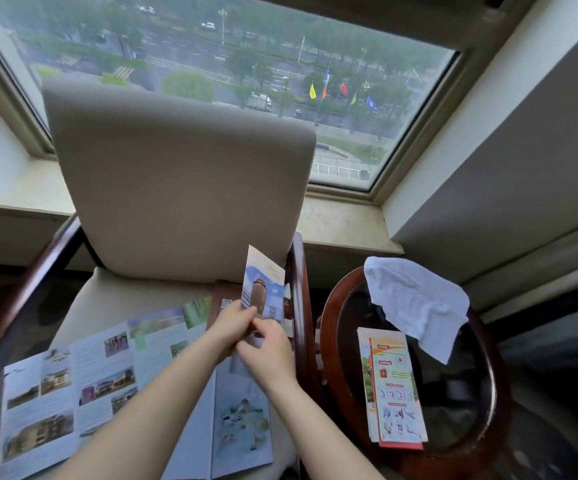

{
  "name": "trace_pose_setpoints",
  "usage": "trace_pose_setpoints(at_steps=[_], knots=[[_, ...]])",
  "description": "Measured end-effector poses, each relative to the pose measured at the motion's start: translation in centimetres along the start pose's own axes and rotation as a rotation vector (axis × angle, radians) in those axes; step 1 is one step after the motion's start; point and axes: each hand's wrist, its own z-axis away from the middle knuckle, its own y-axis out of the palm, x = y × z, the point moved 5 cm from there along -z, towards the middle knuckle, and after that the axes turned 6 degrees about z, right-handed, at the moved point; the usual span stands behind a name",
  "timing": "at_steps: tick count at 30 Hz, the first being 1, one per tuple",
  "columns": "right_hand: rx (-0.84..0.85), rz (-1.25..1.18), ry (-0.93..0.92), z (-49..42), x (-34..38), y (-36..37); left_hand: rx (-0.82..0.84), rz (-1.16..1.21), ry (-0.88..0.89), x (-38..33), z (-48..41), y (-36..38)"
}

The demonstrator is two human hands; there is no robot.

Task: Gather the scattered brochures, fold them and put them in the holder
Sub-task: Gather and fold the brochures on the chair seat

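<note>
My left hand (232, 323) and my right hand (267, 351) both grip a folded blue-and-white brochure (263, 289), held upright over the right side of the chair seat. A large unfolded brochure (83, 375) with building photos lies spread across the beige seat on the left. Another brochure with a pale painted cover (239, 420) lies under my forearms. Two folded red-and-white brochures (393, 389) lie stacked on the round side table at the right. A brown holder-like object (219, 296) shows partly behind my left hand.
The beige armchair (176, 174) has dark wooden arms (299, 306). The round glass-topped table (495, 393) also carries a crumpled white cloth (419, 303). Behind the chair are a window sill and a large window.
</note>
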Motion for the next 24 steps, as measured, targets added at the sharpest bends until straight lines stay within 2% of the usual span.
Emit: trace_pose_setpoints(at_steps=[1, 3, 7, 10, 12, 17, 20, 24], knots=[[0.037, -0.095, 0.008, -0.1, 0.2, 0.1, -0.023, -0.03, 0.009, -0.5, 0.3, -1.2], [-0.003, -0.224, 0.073, -0.6, -0.4, -0.4, -0.037, -0.061, 0.02, -1.6, 1.2, -3.3], [-0.171, -0.245, 0.373, -1.3, -4.3, -1.0, -0.015, -0.093, 0.068, -4.3, 4.1, -6.9], [-0.126, -0.23, 0.552, -1.1, -6.5, 0.9, -0.01, -0.096, 0.126, -6.6, 6.3, -9.9], [-0.077, -0.221, 0.599, -1.1, -7.1, 2.8, -0.011, -0.083, 0.138, -7.9, 7.9, -11.9], [-0.094, -0.332, 0.69, -1.3, -7.6, 5.4, 0.009, 0.033, 0.123, -10.3, 11.5, -17.0], [0.04, -0.481, 0.717, -1.9, -7.3, 7.9, 0.123, 0.095, 0.098, -11.2, 13.0, -19.9], [0.295, -1.024, 0.682, -2.1, -4.4, 11.7, 0.185, 0.074, 0.059, -11.1, 13.5, -23.2]])
